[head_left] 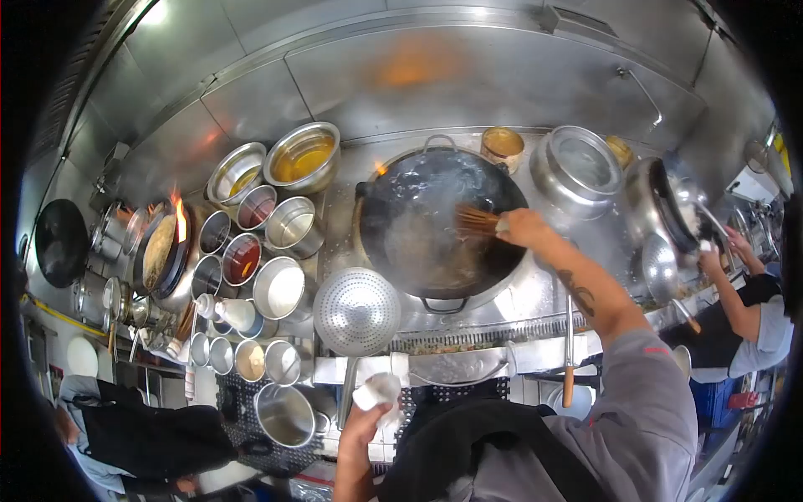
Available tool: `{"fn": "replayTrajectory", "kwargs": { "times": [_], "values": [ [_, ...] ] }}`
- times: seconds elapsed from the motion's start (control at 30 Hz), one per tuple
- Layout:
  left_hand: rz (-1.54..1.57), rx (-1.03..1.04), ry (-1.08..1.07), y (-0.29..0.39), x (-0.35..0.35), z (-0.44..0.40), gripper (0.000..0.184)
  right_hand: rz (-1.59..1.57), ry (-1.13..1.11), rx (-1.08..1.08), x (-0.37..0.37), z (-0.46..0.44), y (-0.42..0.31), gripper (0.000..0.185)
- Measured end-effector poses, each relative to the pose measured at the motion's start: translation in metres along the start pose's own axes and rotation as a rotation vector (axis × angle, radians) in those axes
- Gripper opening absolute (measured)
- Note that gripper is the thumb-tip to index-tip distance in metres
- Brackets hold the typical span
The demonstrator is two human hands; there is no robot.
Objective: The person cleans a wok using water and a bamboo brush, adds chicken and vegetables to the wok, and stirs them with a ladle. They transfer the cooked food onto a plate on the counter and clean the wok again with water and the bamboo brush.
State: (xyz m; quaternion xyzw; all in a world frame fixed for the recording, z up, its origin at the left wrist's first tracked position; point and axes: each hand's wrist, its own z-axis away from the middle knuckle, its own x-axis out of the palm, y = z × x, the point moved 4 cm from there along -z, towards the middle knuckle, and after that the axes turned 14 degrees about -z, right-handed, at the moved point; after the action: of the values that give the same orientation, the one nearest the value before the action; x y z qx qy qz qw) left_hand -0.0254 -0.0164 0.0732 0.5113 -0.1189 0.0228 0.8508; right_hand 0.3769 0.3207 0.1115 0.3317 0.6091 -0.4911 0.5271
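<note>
Just one brush [475, 221] in the wok [502, 187]

Brown brush [475, 221] — in steaming wok [503, 258]

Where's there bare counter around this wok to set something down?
The widest patch looks like the counter right of the wok, between the right forearm, the big steel pot and the perforated ladle. A narrower strip runs between the wok and the metal containers on the left. Those containers and the big strainer crowd that side.
</note>
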Motion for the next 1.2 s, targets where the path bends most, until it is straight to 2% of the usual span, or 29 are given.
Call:
{"fn": "replayTrajectory", "kwargs": {
  "times": [0.03,0.1,0.13,0.2,0.23,0.3,0.37,0.4,0.47,0.5,0.53,0.57,0.63,0.7,0.73,0.77,0.83,0.9,0.93,1.0,1.1,1.13,1.2],
  "values": [
    [0.030,-0.001,0.079,0.019,0.007,0.019,0.061,-0.024,0.079,0.034,0.001,-0.014,0.011,0.043],
    [0.059,-0.022,0.103,0.001,-0.007,0.037,0.062,-0.081,0.220,0.103,0.008,-0.040,0.022,0.043],
    [0.052,-0.037,0.124,-0.003,-0.008,0.043,0.061,-0.105,0.270,0.091,0.005,-0.057,0.006,0.047],
    [0.036,-0.066,0.156,-0.008,-0.008,0.052,0.061,-0.242,0.245,0.044,0.028,-0.095,-0.032,0.047],
    [0.048,-0.105,0.198,-0.016,-0.010,0.055,0.060,-0.240,0.110,0.048,0.046,-0.107,-0.055,0.047],
    [0.069,-0.175,0.269,-0.030,-0.016,0.060,0.058,-0.325,0.132,-0.076,0.059,-0.093,-0.101,0.044],
    [0.061,-0.168,0.264,-0.030,-0.019,0.062,0.058,-0.408,-0.127,-0.194,0.038,-0.048,-0.127,0.044],
    [0.058,-0.164,0.266,-0.028,-0.022,0.064,0.057,-0.457,-0.243,-0.228,0.044,-0.035,-0.111,0.043],
    [0.080,-0.119,0.250,-0.024,-0.030,0.065,0.056,-0.333,-0.545,-0.261,-0.004,-0.015,-0.095,0.042],
    [0.090,-0.096,0.244,-0.022,-0.030,0.066,0.056,-0.235,-0.645,-0.149,-0.021,-0.022,-0.074,0.044],
    [0.066,-0.053,0.215,-0.005,-0.024,0.066,0.054,0.018,-0.591,-0.192,-0.021,-0.040,-0.044,0.044],
    [0.099,-0.057,0.215,-0.002,-0.022,0.062,0.054,0.125,-0.489,0.055,-0.059,-0.039,-0.054,0.040],
    [0.161,-0.068,0.210,0.002,-0.018,0.054,0.054,0.134,-0.113,0.037,-0.050,-0.067,-0.028,0.035],
    [0.183,-0.069,0.201,0.003,-0.010,0.047,0.052,0.022,0.005,0.027,-0.018,-0.064,-0.040,0.037],
    [0.173,-0.069,0.191,-0.002,-0.011,0.047,0.053,0.049,-0.065,0.040,-0.002,-0.051,-0.054,0.038],
    [0.164,-0.064,0.182,-0.009,-0.014,0.045,0.053,-0.047,-0.144,-0.039,0.011,-0.036,-0.052,0.042],
    [0.257,-0.019,0.144,-0.019,-0.020,0.045,0.064,-0.150,-0.140,-0.120,-0.002,-0.008,-0.040,0.043],
    [0.384,0.030,0.065,-0.017,-0.025,0.052,0.071,-0.160,-0.203,-0.010,-0.013,-0.013,0.002,0.037],
    [0.426,0.008,0.083,-0.017,-0.027,0.054,0.080,-0.172,-0.075,-0.002,-0.013,-0.026,0.009,0.037],
    [0.497,0.009,0.102,-0.004,-0.019,0.057,0.082,-0.196,0.180,0.025,-0.009,-0.049,0.020,0.038],
    [0.568,-0.059,0.110,0.003,-0.003,0.050,0.084,-0.261,0.088,0.189,0.030,-0.099,-0.036,0.036],
    [0.556,-0.081,0.130,0.004,0.001,0.047,0.084,-0.417,0.041,0.057,0.038,-0.095,-0.060,0.037],
    [0.603,-0.093,0.109,-0.002,0.003,0.038,0.083,-0.499,-0.034,-0.053,0.042,-0.074,-0.095,0.039]
  ]
}}
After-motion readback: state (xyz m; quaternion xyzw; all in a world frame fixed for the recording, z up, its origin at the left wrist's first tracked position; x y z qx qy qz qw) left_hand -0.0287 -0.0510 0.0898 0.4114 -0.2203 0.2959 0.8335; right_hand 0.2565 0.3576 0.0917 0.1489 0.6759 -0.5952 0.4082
